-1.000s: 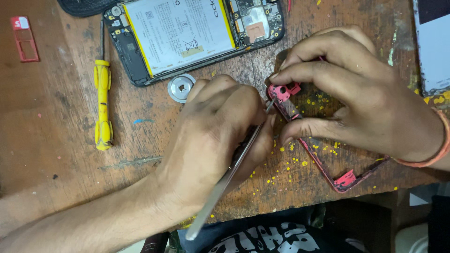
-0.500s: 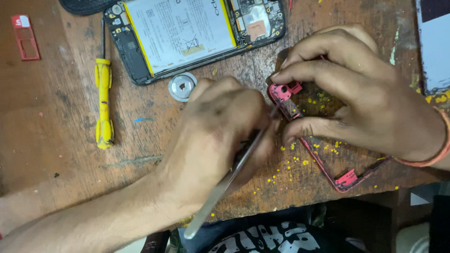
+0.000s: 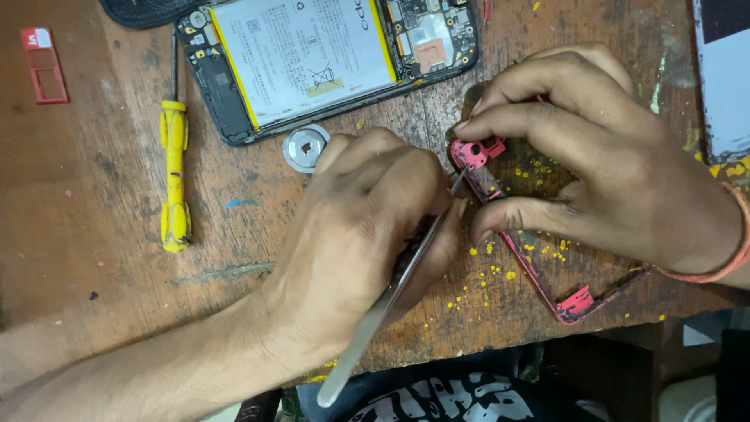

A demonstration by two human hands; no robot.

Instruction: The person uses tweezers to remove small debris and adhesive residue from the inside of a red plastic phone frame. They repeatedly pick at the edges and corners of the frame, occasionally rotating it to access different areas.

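Probing red phone frame, thin, bare, tweezers

Right hand is covering most of the red frame; tweezer tips are vanishing behind left hand fingers.

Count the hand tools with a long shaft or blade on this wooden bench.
2. A yellow-handled screwdriver lies at the left, beside the opened black phone. Long metal tweezers are held in the left hand, tip at the red plastic frame. Others may be hidden under the hands.
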